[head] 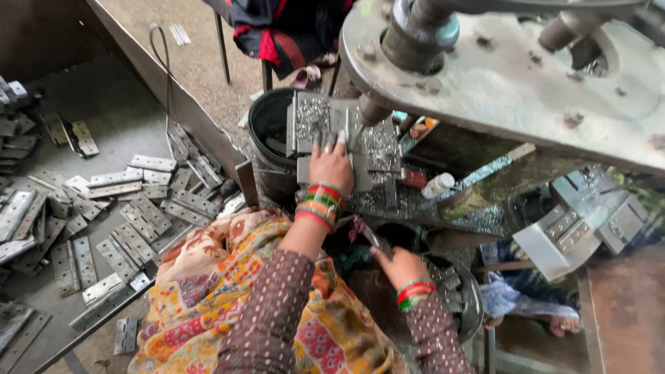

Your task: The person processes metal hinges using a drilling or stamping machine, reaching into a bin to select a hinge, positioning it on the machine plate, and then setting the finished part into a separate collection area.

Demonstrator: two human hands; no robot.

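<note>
Head view. The left hand (331, 165) presses flat, fingers extended, on a metal hinge plate (360, 173) seated on the press bed beneath the ram (374, 109), steadying it for the stroke. Nearer, the right hand (402, 266) pinches another hinge (374, 239) above a bowl (471, 305). Finished hinges (131, 221) lie heaped far left.

The heavy press arm (512, 76) overhangs the die block (346, 138) — little headroom there. A black bucket (267, 138) crowds its left; piled hinges (131, 215) (far left) fill the tray — the near-right floor (623, 318) lies open.
</note>
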